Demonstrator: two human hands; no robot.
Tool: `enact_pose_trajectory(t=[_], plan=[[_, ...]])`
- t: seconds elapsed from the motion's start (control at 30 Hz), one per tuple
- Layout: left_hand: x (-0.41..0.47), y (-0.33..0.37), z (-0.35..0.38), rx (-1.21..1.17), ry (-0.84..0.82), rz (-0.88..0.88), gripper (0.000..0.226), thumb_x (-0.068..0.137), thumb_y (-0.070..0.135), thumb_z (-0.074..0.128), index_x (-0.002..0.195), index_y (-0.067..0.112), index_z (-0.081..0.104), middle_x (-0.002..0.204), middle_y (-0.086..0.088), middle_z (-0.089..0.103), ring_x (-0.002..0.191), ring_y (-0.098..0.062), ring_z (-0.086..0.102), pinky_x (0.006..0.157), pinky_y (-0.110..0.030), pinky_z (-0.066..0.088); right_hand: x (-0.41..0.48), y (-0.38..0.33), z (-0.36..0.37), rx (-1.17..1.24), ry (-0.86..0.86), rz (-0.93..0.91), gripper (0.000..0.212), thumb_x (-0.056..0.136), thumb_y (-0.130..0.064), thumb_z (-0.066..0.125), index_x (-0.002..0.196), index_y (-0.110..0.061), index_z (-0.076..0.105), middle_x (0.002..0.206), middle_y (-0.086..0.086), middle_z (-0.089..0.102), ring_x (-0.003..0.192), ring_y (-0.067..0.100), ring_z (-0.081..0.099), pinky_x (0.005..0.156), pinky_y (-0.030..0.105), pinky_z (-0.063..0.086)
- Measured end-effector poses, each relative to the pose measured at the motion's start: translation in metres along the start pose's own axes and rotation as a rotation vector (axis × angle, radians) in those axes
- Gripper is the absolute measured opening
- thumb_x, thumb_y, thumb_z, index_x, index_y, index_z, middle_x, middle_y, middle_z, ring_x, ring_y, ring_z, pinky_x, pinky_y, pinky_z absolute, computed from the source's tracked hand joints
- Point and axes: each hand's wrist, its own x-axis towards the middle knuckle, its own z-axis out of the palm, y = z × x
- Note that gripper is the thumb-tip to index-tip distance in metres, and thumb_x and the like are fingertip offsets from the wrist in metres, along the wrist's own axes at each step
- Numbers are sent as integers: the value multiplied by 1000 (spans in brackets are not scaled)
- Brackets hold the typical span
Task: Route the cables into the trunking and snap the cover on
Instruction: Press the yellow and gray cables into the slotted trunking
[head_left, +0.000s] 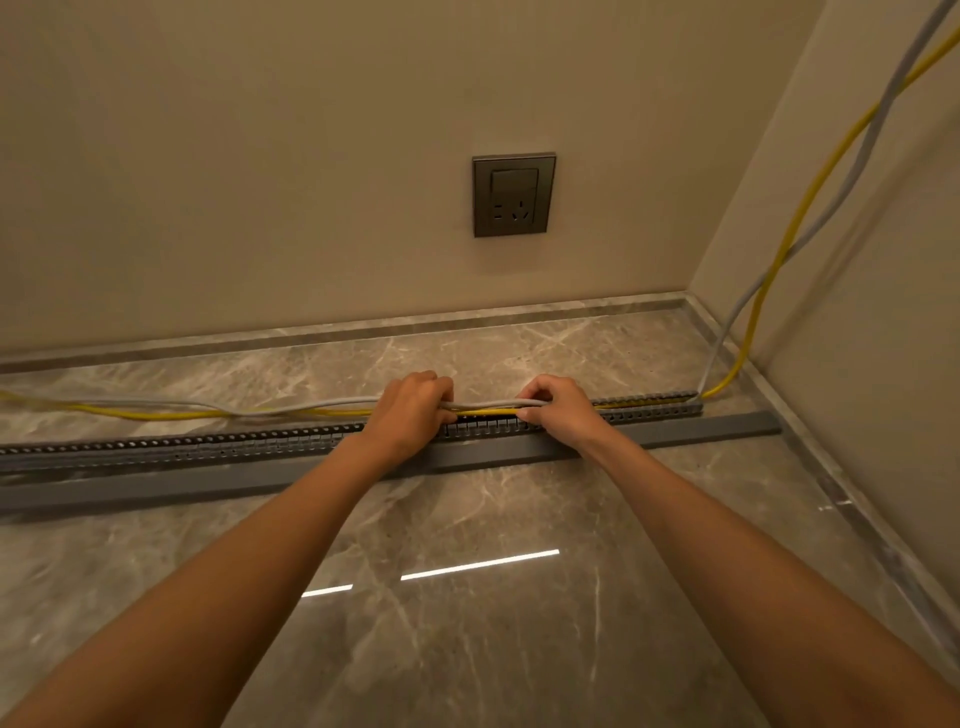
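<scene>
— Where do the cables sit?

— From the hands toward 3 o'clock, the yellow cable (769, 280) and grey cable (852, 171) lie inside the slotted trunking (208, 447), then leave its end and climb the corner of the wall. Toward 9 o'clock both lie loose on the floor (467, 649), just beyond the trunking.

— And the hands?

— Mid-run, close together. The left hand (410, 410) has its fingers curled over the grey cable; the right hand (558, 408) pinches the same cable between thumb and fingers, right above the channel. (The yellow one passes under both hands; I can't tell if either grips it.)

— The cover?

— The cover (182, 486) is off, lying flat on the floor along the trunking's 6 o'clock side, touching or nearly so.

— Anything else?

— A wall socket (513, 195) at 12 o'clock, above the hands.
</scene>
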Motion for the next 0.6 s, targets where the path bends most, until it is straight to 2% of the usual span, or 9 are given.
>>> enact_pose_trajectory(t=[0.1, 0.23, 0.43, 0.6], plan=[[1, -2, -6, -2, -69, -8, 23, 91, 22, 58, 104, 3, 62, 113, -15, 62, 103, -29, 56, 87, -37, 44, 2, -2, 1, -1, 1, 38, 10, 84, -3, 62, 81, -12, 60, 84, 6, 60, 85, 18, 54, 73, 27, 42], [1, -4, -10, -44, -161, -12, 23, 93, 23, 56, 103, 3, 63, 112, -15, 63, 102, -28, 57, 85, -37, 45, 3, -1, 6, -21, 56, 27, 11, 83, -4, 62, 78, -14, 61, 85, 5, 60, 86, 17, 54, 80, 31, 43], [3, 6, -10, -9, -89, -44, 19, 91, 16, 57, 107, 6, 57, 113, -14, 63, 102, -29, 57, 83, -37, 45, 0, 0, 2, 75, 23, 34, 16, 83, 0, 59, 76, -15, 61, 83, 4, 60, 87, 17, 55, 79, 28, 42], [2, 13, -8, 98, -81, 74, 10, 91, 6, 51, 97, 3, 59, 109, -15, 60, 94, -32, 57, 73, -36, 44, 1, 0, 2, 131, 44, 32, 28, 82, 0, 62, 62, -19, 59, 91, 12, 66, 89, 20, 58, 88, 35, 47]])
